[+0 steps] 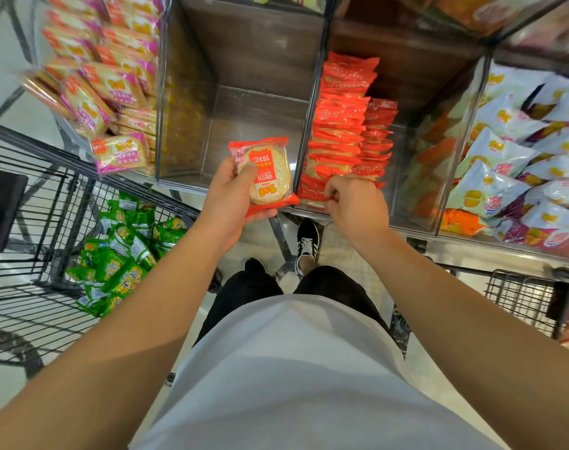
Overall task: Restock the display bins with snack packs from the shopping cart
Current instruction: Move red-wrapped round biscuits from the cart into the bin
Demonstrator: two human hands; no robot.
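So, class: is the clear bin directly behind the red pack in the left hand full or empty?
Empty: the clear bin shows bare floor and walls, no packs inside. The left hand holds the red pack at its front edge.

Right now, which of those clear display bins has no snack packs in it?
The bin straight above the left hand, between the pink packs and the red packs. Every other bin holds packs.

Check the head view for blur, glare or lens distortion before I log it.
Head view: sharp at centre, print on the red round-cracker pack in the left hand legible; motion blur smears the pink-edged biscuit packs upper left; reflections haze the clear plastic bin walls; wide-angle lens bends the edges.
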